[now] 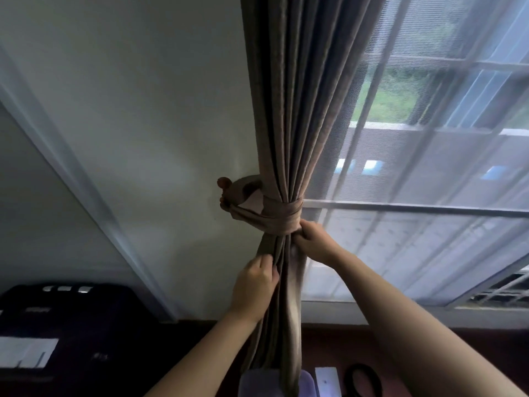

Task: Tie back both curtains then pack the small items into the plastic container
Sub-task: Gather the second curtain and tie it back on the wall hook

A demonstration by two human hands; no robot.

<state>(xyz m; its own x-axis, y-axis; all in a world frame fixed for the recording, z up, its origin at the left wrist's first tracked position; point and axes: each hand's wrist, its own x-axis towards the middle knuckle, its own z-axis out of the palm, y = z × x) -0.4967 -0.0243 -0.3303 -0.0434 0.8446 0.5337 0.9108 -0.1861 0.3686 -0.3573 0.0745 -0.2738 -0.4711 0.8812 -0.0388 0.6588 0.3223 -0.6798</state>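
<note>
A brown curtain (297, 110) hangs gathered at the left edge of the window. A matching tieback (282, 217) wraps around it and loops over a hook (224, 183) on the wall. My left hand (254, 285) pinches the curtain folds below the tieback. Just under the band on the right side, my right hand (313, 240) grips the curtain. At the bottom edge, a pale plastic container (257, 381) shows behind the curtain's hem, with a white flat item (327, 379) and a dark looped item (362, 378) beside it.
A window (429, 167) with a mesh screen and bars fills the right side. A white wall (143, 138) lies to the left. A dark bag (71, 325) sits at the lower left, with a reddish-brown surface (329, 345) below the sill.
</note>
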